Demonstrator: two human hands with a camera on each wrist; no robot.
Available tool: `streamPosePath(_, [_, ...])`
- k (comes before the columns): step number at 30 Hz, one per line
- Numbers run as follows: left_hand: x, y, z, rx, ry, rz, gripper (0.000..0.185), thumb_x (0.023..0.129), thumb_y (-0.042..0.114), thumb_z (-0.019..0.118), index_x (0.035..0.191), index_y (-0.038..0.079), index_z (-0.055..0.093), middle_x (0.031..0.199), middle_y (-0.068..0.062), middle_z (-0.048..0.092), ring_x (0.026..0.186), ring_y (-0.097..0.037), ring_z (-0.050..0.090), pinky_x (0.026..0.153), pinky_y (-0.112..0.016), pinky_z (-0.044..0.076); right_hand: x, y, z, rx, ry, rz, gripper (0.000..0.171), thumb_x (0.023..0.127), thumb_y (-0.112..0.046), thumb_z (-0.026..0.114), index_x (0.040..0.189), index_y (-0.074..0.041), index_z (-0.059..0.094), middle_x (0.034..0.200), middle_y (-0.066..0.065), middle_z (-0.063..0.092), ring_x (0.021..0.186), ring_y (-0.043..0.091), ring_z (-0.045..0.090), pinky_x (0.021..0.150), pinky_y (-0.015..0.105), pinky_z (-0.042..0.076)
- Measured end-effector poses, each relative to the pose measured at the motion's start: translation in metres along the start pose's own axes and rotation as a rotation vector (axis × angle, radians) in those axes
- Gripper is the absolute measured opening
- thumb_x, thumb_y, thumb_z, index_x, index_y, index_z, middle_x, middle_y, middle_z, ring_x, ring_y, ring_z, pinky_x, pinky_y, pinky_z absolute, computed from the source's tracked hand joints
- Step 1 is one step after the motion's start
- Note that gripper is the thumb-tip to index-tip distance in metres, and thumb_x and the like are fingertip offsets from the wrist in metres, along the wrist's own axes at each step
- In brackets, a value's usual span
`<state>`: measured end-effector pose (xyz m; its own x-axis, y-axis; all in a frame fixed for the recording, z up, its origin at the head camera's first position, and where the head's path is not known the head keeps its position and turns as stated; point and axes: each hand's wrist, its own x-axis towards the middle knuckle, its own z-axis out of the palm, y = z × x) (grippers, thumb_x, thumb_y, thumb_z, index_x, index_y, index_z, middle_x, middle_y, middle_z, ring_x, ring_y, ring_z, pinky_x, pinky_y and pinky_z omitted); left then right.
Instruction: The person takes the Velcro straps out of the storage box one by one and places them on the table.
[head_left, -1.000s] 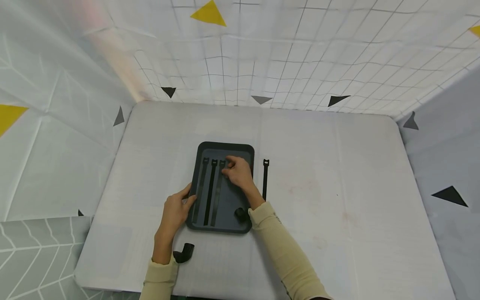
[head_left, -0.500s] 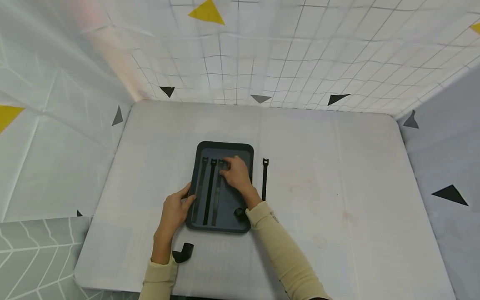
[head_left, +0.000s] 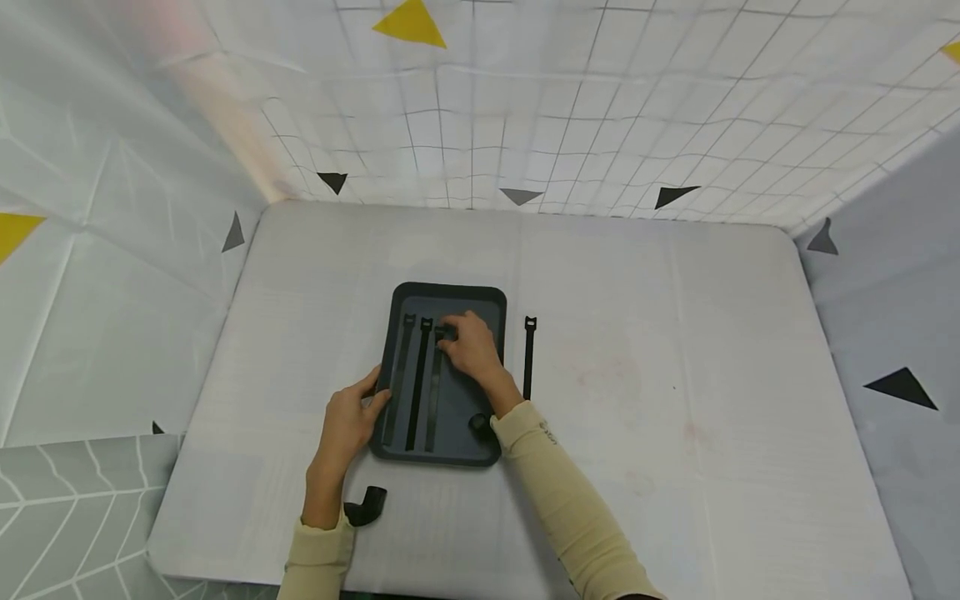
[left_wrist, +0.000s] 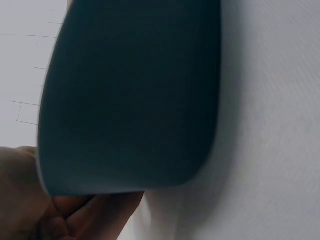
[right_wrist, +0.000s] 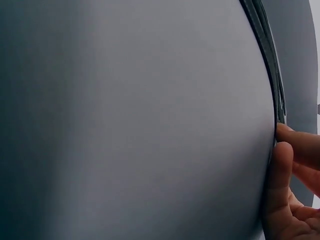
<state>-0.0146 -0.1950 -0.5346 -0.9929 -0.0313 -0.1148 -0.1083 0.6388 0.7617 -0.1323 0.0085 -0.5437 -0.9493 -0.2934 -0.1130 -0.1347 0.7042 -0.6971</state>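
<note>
Right hand covers third strap head; tray blurred, cropped in both wrist views

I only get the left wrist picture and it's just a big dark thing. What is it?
Observer: A dark tray on the table, seen from overhead.
Operator: What's in it?
Observer: Three black straps lie side by side in it; the left strap and middle strap lie free.
Operator: What is the other hand doing?
Observer: The right hand pinches the top end of the third strap.
Operator: And my hand?
Observer: The left hand rests against the tray's left edge.
</note>
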Motion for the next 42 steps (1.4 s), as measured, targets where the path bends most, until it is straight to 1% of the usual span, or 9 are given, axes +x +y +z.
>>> streamPosePath(8, [-0.001,0.001,0.000,-0.007,0.008,0.003,0.050,0.095,0.014,0.067,0.140,0.000,0.053,0.116,-0.023,0.067,0.117,-0.041,0.058,0.096,-0.055,0.045,-0.002,-0.001,-0.002,-0.019,0.024,-0.032,0.027,0.088,-0.013,0.076,0.114,-0.005,0.073,0.104,0.013,0.064,0.094,0.028,0.060,0.079,0.043,0.050])
streamPosePath(11, [-0.001,0.001,0.000,-0.004,0.011,0.004,0.050,0.095,0.014,0.067,0.140,0.000,0.053,0.116,-0.023,0.067,0.117,-0.041,0.058,0.096,-0.054,0.045,-0.005,-0.001,-0.003,0.017,0.054,-0.054,0.022,0.088,-0.009,0.075,0.110,-0.004,0.072,0.098,0.012,0.066,0.087,0.026,0.061,0.075,0.041,0.050])
streamPosePath(15, [0.000,0.000,0.000,-0.010,0.011,0.011,0.049,0.095,0.014,0.067,0.141,0.001,0.053,0.116,-0.023,0.067,0.117,-0.041,0.058,0.096,-0.055,0.045,-0.008,0.000,-0.003,0.099,0.121,-0.079,0.019,0.089,-0.003,0.069,0.108,-0.002,0.070,0.094,0.011,0.070,0.084,0.024,0.066,0.074,0.040,0.053])
streamPosePath(22, [0.000,-0.003,0.001,-0.032,0.013,0.014,0.049,0.095,0.013,0.067,0.140,0.000,0.053,0.117,-0.023,0.067,0.118,-0.040,0.058,0.097,-0.054,0.045,-0.011,0.002,0.001,0.239,0.178,-0.051,0.026,0.090,-0.001,0.065,0.116,-0.001,0.066,0.091,0.011,0.073,0.081,0.024,0.069,0.071,0.040,0.055])
streamPosePath(27, [0.000,-0.003,0.002,-0.042,0.012,0.007,0.049,0.095,0.013,0.067,0.141,0.001,0.053,0.117,-0.023,0.067,0.118,-0.040,0.058,0.097,-0.054,0.045,-0.013,0.006,0.000,0.377,0.157,-0.033,0.033,0.090,0.002,0.062,0.124,0.001,0.062,0.088,0.012,0.071,0.069,0.021,0.069,0.065,0.035,0.055])
streamPosePath(30, [0.000,-0.004,0.000,-0.044,0.011,0.003,0.049,0.095,0.014,0.067,0.141,0.001,0.053,0.117,-0.022,0.067,0.117,-0.039,0.058,0.096,-0.053,0.046,-0.011,0.007,0.001,0.477,0.133,-0.007,0.037,0.091,0.005,0.061,0.128,0.002,0.059,0.088,0.013,0.069,0.065,0.021,0.068,0.062,0.032,0.056])
streamPosePath(35, [0.001,-0.005,0.000,-0.039,0.014,0.010,0.049,0.095,0.014,0.067,0.140,0.001,0.053,0.115,-0.022,0.068,0.114,-0.039,0.060,0.093,-0.053,0.048,-0.011,0.008,-0.001,0.592,0.124,0.024,0.045,0.091,0.008,0.059,0.135,0.005,0.052,0.089,0.016,0.064,0.067,0.025,0.067,0.060,0.033,0.058])
streamPosePath(38, [0.001,-0.005,-0.001,-0.038,0.015,0.017,0.049,0.095,0.014,0.067,0.140,0.001,0.053,0.113,-0.022,0.069,0.113,-0.039,0.061,0.093,-0.053,0.048,-0.011,0.007,-0.003,0.628,0.127,0.050,0.052,0.091,0.009,0.059,0.141,0.004,0.046,0.092,0.017,0.062,0.068,0.029,0.067,0.059,0.035,0.058])
streamPosePath(42, [0.001,-0.005,-0.001,-0.037,0.014,0.015,0.049,0.095,0.014,0.068,0.140,0.001,0.054,0.113,-0.022,0.069,0.115,-0.040,0.060,0.095,-0.054,0.046,-0.011,0.006,-0.005,0.657,0.111,0.073,0.058,0.093,0.008,0.060,0.147,0.002,0.040,0.099,0.021,0.059,0.070,0.039,0.066,0.061,0.041,0.058])
